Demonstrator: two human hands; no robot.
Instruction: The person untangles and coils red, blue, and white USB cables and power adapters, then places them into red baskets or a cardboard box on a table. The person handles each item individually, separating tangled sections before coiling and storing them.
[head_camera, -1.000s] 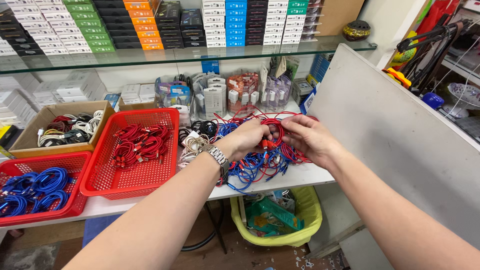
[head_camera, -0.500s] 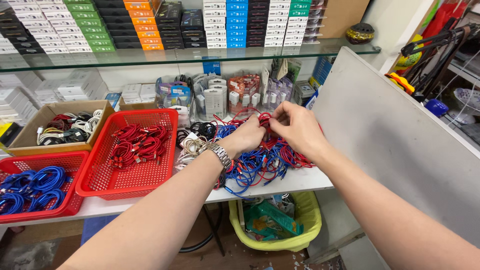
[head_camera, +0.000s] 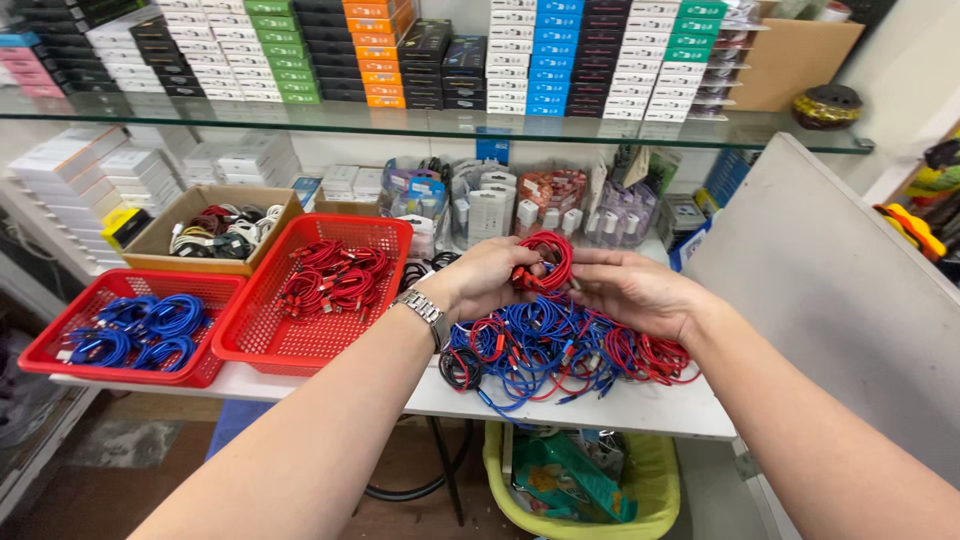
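Both of my hands hold one coiled red cable above a tangled pile of blue and red cables on the white table. My left hand, with a metal watch at the wrist, grips the coil's left side. My right hand pinches its right side. To the left stands a red basket with coiled red cables in it. Further left, another red basket contains coiled blue cables.
A cardboard box of mixed cables sits behind the baskets. Packaged accessories line the back under a glass shelf stacked with small boxes. A grey board leans at the right. A yellow-green bin stands under the table.
My hands have lifted the red coil slightly and drawn it toward the middle, above the pile. The view has shifted a little to the left.
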